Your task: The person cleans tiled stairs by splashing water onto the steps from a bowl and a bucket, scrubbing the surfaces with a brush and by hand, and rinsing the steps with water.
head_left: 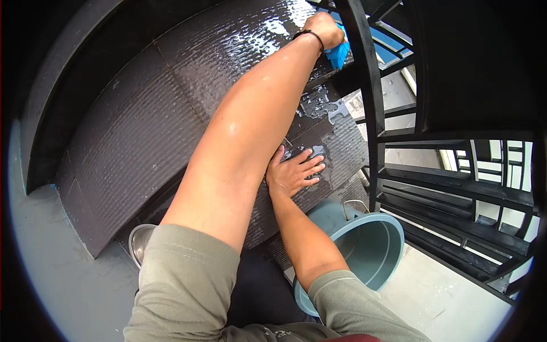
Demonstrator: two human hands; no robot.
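Note:
My left hand [323,29], with a black band at its wrist, reaches far up to the right and is closed on a blue brush [338,54]. The brush is at the outer end of a wet dark ribbed step [228,62], beside the black railing; its handle is hidden by my fingers. Lower down, my right hand [293,172] lies flat, fingers spread, on a lower dark step [345,137] with puddled water around it. A grey-blue bucket [339,228] stands tilted in view next to my right forearm, with its wire handle at the rim.
Black metal railing [373,102] runs down the right side, with gaps between its bars. A metal bowl [138,245] sits partly behind my left sleeve. A grey wall or floor surface [57,256] borders the steps at left, and pale floor [439,296] shows at lower right.

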